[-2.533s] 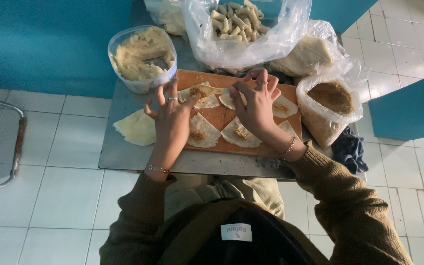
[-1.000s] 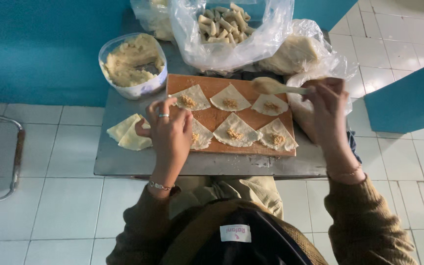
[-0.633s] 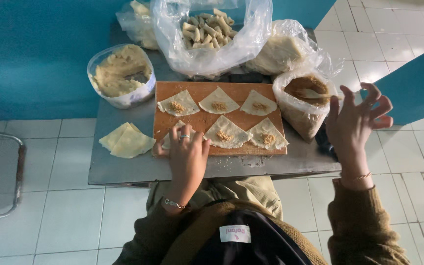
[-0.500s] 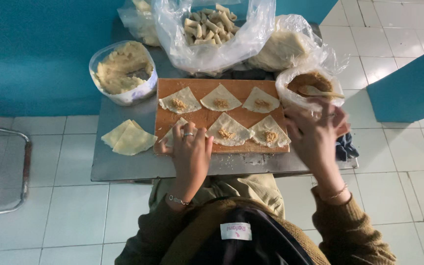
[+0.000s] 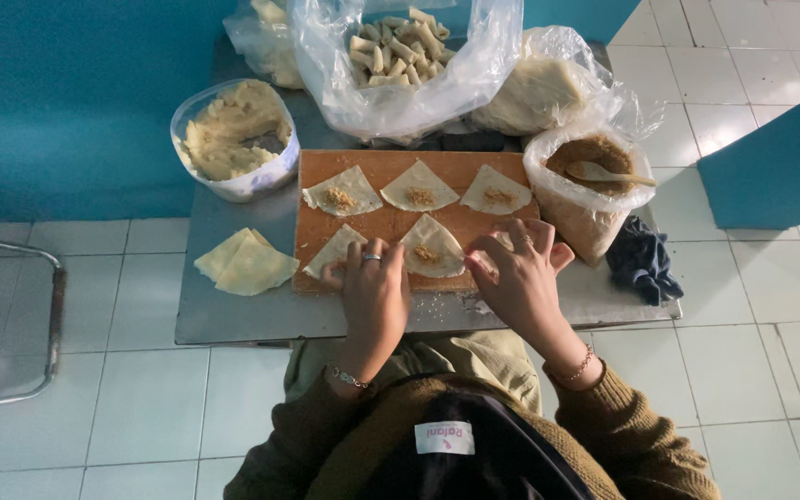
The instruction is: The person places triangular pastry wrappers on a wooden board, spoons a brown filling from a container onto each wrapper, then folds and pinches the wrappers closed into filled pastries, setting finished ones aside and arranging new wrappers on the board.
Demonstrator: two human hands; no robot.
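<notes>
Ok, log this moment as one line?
left hand: on triangular dough wrapper | right hand: on front-right wrapper, mostly hidden | base: brown wooden board | wooden spoon: in filling bag

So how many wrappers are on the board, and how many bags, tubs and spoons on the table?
Wrappers on the board: 6, one under the left hand, one under the right hand
Bags: 4, the nearest holding filling
Tub: 1
Spoon: 1
Total: 12
</notes>
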